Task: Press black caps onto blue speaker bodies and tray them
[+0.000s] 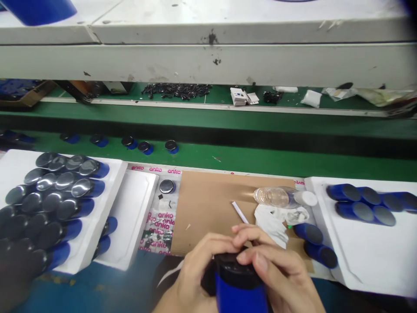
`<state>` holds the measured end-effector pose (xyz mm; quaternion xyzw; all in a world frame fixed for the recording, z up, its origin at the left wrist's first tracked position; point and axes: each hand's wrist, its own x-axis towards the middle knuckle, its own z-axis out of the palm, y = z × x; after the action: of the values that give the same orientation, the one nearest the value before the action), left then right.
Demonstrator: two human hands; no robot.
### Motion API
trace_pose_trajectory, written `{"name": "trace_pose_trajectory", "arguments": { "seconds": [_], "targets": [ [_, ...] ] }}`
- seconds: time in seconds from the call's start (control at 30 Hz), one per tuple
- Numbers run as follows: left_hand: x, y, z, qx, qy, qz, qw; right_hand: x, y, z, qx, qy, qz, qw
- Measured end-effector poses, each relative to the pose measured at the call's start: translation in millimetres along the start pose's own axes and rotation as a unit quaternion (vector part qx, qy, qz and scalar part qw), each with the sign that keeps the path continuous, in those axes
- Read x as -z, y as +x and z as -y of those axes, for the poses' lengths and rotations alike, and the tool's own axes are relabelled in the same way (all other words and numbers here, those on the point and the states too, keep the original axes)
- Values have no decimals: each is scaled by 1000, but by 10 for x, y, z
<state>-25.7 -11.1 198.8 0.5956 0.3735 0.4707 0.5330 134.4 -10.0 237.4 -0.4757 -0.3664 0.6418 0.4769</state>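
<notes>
Flask (237, 298), blue, with black cap (233, 264) uppermost: held upright at the near edge of the desk (260, 161), gripped by both hands. Left hand (202, 269) is curled around the cap's side; right hand (272, 269) is closed over its top, so the cap appears to be braced from two sides. Cardboard sheet (208, 208) is laid on the desk, probably as a protective surface; on it are placed a water bottle (273, 197), a crumpled white cloth (270, 221) and a white stick (240, 212). Foam trays flank the sheet, their flasks laid in rows, apparently to keep them apart: left tray (112, 187) carries black-capped ones, right tray (368, 254) grey-ended ones. Further capped flasks (145, 148) are stood on the green surface beyond.
</notes>
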Motion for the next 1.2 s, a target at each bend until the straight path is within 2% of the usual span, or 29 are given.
{"name": "trace_pose_trajectory", "arguments": {
  "seconds": [0.13, 0.2, 0.27, 0.33, 0.37, 0.43, 0.5, 0.63, 0.73, 0.83, 0.93, 1.0, 1.03, 1.13, 1.17, 1.2],
  "targets": [
    [56, -19, 79, -10, -84, 90, 992, 147, 32, -69, -65, 110, -39, 991],
    [70, -35, 48, 17, -65, 90, 994, 254, 4, -116, -38, 101, -77, 991],
    [70, -43, -37, 55, -4, 59, 997, 333, -36, -141, 23, 27, -102, 994],
    [69, -37, -139, 81, 53, 30, 995, 352, -59, -138, 76, -83, -89, 990],
    [73, -29, -180, 86, 67, 29, 994, 335, -59, -129, 87, -121, -61, 987],
    [94, -7, -226, 89, 54, 53, 993, 258, -44, -111, 85, -122, -5, 989],
    [122, 17, -218, 96, 15, 90, 991, 148, -28, -113, 93, -79, 8, 993],
    [137, 29, -110, 101, -59, 110, 987, -20, -40, -188, 167, -86, -77, 979],
    [117, -3, -43, 43, -81, 82, 992, 5, -40, -254, 236, -155, -147, 948],
    [104, -52, -77, 11, -37, 91, 995, 136, 1, -264, 303, -213, -191, 909],
    [84, -90, -218, 61, 71, 95, 991, 243, 18, -190, 314, -228, -212, 897],
    [63, -97, -311, 80, 134, 80, 985, 261, -10, -108, 300, -233, -187, 906],
    [54, -95, -341, 76, 157, 78, 982, 256, -33, -65, 297, -263, -148, 906],
    [63, -68, -346, 23, 220, 74, 972, 202, -94, 32, 308, -392, -19, 867],
    [78, -58, -326, -5, 238, 77, 968, 179, -102, 48, 312, -413, 0, 856],
    [97, -49, -302, -33, 247, 88, 964, 160, -100, 57, 308, -409, 2, 859]
  ]
}}
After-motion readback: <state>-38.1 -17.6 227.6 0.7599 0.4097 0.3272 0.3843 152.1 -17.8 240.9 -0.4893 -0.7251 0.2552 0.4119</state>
